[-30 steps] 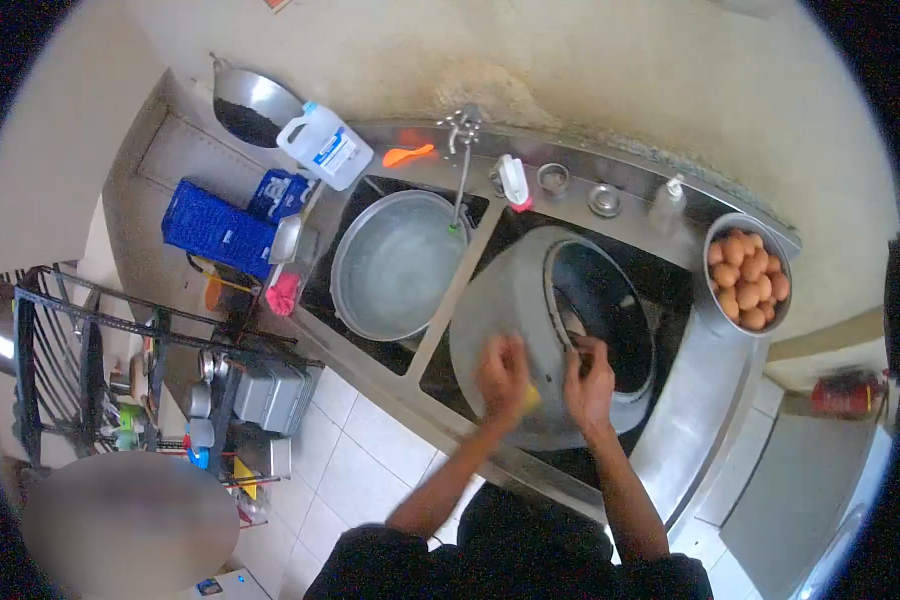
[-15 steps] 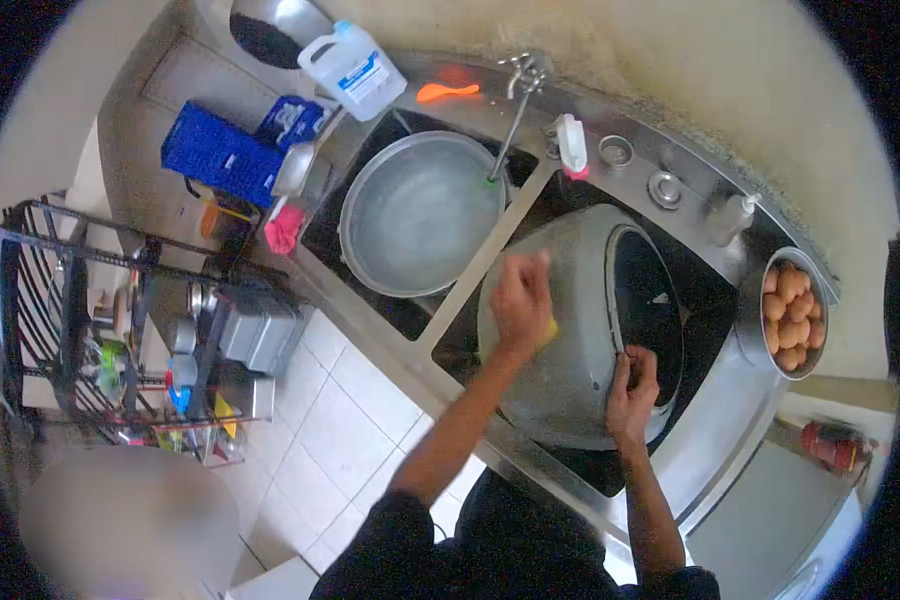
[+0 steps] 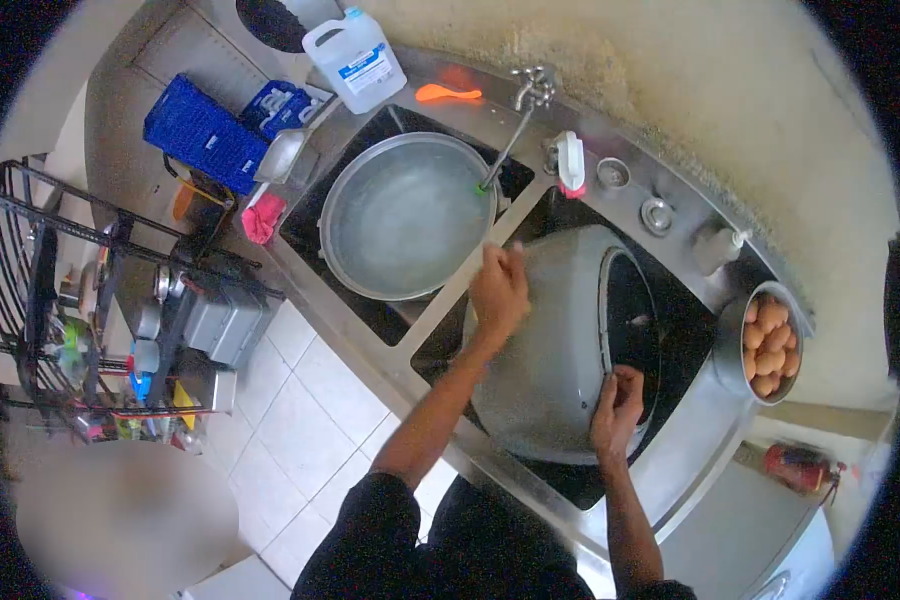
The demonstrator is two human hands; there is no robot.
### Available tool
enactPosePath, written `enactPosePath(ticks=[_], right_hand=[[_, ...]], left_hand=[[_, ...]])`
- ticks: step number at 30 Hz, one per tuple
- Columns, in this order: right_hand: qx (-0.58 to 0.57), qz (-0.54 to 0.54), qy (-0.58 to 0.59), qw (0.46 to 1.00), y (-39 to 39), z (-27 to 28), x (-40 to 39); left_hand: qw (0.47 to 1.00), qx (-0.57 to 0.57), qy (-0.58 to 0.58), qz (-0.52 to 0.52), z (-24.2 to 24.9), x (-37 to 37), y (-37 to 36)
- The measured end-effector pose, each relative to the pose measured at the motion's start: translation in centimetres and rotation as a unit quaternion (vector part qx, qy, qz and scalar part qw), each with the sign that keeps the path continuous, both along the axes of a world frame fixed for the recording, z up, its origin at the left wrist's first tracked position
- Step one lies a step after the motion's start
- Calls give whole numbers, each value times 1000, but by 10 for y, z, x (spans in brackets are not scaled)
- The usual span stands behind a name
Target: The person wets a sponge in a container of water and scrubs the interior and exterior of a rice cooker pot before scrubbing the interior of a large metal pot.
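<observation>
A large grey metal pot (image 3: 545, 380) lies tilted on its side in the right sink basin (image 3: 595, 495), its dark opening facing right. My left hand (image 3: 500, 295) is closed over the pot's upper left side. The yellow sponge seen in it a moment ago is hidden now. At the opening, my right hand (image 3: 618, 410) grips the pot's rim between thumb and fingers. In the left basin stands a round metal pot (image 3: 332, 245) of cloudy water, with the faucet (image 3: 533, 90) spout reaching over its edge.
A steel bowl of brown eggs (image 3: 770, 345) sits on the right counter. Along the back are a white jug (image 3: 360, 65), an orange spoon (image 3: 448, 93), a white brush (image 3: 570, 160) and a soap bottle (image 3: 720, 250). A black dish rack (image 3: 80, 235) stands left; a blurred person shows below.
My left hand has slid up and left over the pot, and the yellow sponge has gone out of sight. My right hand stays on the rim. The whole view has shifted slightly.
</observation>
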State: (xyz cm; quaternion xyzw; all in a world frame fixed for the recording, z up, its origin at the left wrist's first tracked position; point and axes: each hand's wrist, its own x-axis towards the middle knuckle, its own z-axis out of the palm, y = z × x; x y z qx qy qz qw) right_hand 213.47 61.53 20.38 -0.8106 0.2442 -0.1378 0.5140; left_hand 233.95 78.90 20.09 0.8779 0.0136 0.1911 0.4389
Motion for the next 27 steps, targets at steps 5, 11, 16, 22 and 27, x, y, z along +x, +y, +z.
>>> enactPosePath(ticks=[5,11,16,22,27], right_hand=[[41,8,21,999,5,11,1],[-32,7,-20,999,3,14,14],[-5,25,-5,1000,1,0,-2],[-53,14,-20,998,11,11,-1],[-1,28,-5,1000,4,6,-3]], left_hand=[[992,-50,-44,-108,9,-139,-19],[994,-70,71,47,-9,-39,15],[981,-88,-105,-136,-8,-161,-33],[993,-52,102,39,1,-34,30],[995,-25,60,-73,4,-72,-23]])
